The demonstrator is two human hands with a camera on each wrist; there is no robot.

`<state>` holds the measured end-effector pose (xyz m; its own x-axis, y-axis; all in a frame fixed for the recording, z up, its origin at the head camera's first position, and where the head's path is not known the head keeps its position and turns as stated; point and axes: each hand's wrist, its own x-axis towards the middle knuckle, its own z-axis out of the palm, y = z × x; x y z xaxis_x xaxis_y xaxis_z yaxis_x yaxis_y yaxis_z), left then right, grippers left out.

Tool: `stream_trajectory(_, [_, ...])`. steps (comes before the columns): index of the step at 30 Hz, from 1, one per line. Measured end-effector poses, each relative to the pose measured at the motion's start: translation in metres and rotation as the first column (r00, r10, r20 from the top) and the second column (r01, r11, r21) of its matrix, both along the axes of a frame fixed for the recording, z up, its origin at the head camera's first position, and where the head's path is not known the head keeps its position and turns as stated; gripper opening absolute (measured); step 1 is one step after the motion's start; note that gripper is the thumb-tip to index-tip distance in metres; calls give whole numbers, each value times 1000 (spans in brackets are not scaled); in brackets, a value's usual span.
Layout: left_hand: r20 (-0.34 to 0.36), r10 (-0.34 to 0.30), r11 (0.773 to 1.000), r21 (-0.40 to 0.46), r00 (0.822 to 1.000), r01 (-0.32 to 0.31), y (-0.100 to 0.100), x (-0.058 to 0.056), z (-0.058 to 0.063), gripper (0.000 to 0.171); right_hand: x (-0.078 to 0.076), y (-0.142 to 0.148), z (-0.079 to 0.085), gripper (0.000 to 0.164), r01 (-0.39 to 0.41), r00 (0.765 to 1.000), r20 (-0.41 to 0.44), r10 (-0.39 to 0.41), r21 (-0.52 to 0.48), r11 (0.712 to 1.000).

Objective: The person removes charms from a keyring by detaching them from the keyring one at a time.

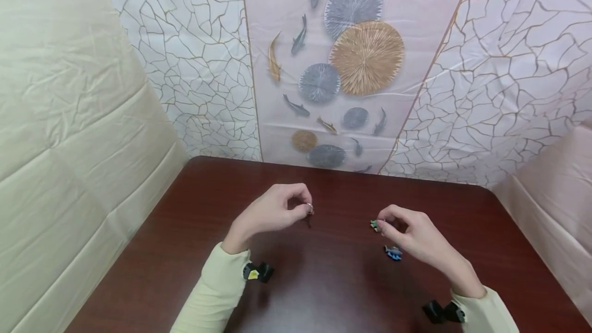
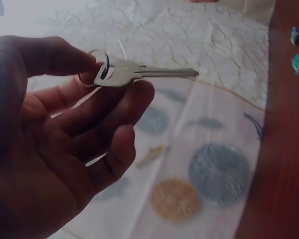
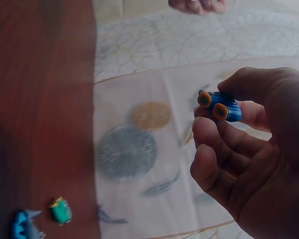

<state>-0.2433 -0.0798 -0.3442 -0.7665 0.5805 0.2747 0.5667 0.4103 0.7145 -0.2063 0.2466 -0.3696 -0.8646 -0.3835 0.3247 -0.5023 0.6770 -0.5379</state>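
Note:
My left hand [image 1: 279, 208] is raised above the table, pinching a metal key [image 2: 122, 74] by its thin ring [image 2: 84, 79] between thumb and forefinger. In the left wrist view, the blade points away from the palm. My right hand [image 1: 416, 230] pinches a small blue trinket with two round orange ends [image 3: 220, 106] between thumb and fingers; the fingers mostly hide it in the head view. Near those fingertips lies a green trinket [image 3: 61, 211], with yellow at one end. Closer to me is a blue-and-grey shark-shaped trinket [image 1: 393, 253], below the right hand.
The dark red-brown table [image 1: 324, 281] ends at a patterned cloth backdrop [image 1: 319, 117] with fish and round leaf designs. Pale cloth walls [image 1: 69, 117] stand on both sides. Small black cameras [image 1: 259, 272] are worn at the cuffs.

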Motion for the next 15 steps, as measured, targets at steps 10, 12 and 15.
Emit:
stream_trajectory(10, [214, -38, 999, 29, 976, 33, -36, -18, -21, 9, -14, -5, -24, 3, -13, 987, 162, 18, -33, 999])
stream_trajectory(12, [234, -8, 1000, -14, 972, 12, -40, -21, -25, 11, -15, -7, -29, 2, -26, 981, 189, 33, -35, 999])
stream_trajectory(15, [248, 38, 995, -94, 968, -15, -45, -26, -32, 12, -18, -10, -37, 4, -46, 967, 247, 57, -50, 998])
